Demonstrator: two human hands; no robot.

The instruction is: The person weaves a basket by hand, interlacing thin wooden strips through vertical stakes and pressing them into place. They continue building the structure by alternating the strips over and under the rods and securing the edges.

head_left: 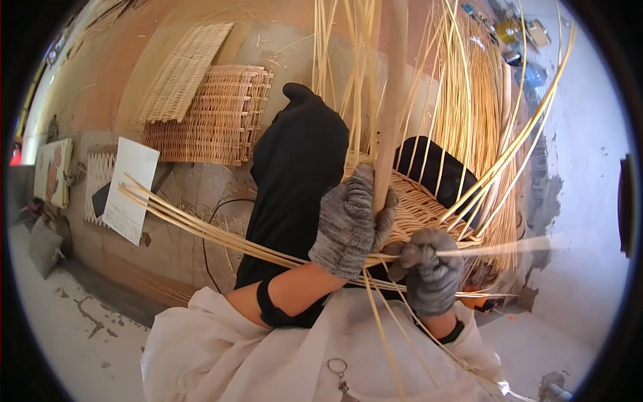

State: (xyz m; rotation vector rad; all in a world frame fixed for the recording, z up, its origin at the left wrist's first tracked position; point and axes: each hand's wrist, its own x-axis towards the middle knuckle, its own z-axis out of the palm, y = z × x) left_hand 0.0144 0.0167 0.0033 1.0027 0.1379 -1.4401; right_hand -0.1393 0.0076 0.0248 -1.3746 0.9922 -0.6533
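Note:
A half-woven wicker piece (pixel 418 204) lies across my lap, with long loose wicker rods sticking out all round it. My left hand (pixel 348 224), in a grey knit glove, is closed at the woven edge, with the lower end of a thick wooden stick (pixel 388 107) between its thumb and fingers. Close beside it, my right hand (pixel 432 271), also gloved, pinches a wicker rod (pixel 495 248) whose free end is smeared by motion. A bundle of rods (pixel 207 231) runs out leftward past my left wrist. What the left fingers press underneath is hidden.
Two woven wicker panels (pixel 207 114) lie on the floor at the far left, near a white sheet of paper (pixel 130 191). A large pile of wicker rods (pixel 475 87) is at the right, beside a wall. A thin black cable (pixel 206 251) curves along the floor.

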